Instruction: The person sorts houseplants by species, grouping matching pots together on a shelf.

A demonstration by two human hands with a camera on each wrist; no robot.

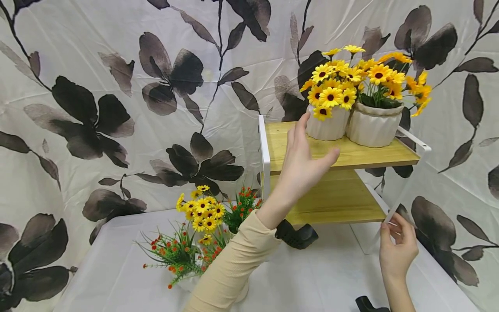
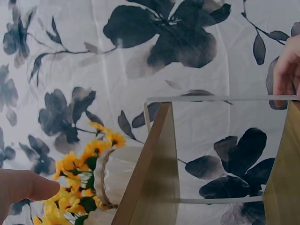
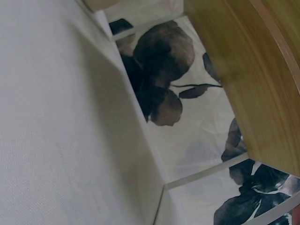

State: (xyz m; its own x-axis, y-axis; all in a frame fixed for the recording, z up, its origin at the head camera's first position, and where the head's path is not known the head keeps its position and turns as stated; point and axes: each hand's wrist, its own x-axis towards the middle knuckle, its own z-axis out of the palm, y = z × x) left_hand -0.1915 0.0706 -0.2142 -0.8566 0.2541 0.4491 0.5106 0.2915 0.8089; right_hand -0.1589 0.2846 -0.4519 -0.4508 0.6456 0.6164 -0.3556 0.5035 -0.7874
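My left hand (image 1: 302, 167) is raised at the upper board of a two-tier wooden shelf (image 1: 280, 147), fingers extended and thumb spread. Its fingertips come up to the left side of a white pot (image 1: 329, 123) of yellow flowers; whether they touch it I cannot tell. Beside it on the same board stands a second white pot (image 1: 376, 125) with yellow flowers. Low at the shelf's right front, my right hand (image 1: 399, 249) pinches the white metal frame (image 1: 403, 190) between thumb and curled fingers. That hand (image 2: 288, 70) also appears at the frame in the left wrist view.
On the white-covered table (image 1: 117, 255), left of the shelf, several potted plants with yellow flowers (image 1: 202, 212) and red blossoms (image 1: 175, 251) stand together, partly behind my left sleeve (image 1: 234, 264). The lower board (image 1: 335, 199) is bare. A flower-patterned cloth (image 1: 218, 108) hangs behind.
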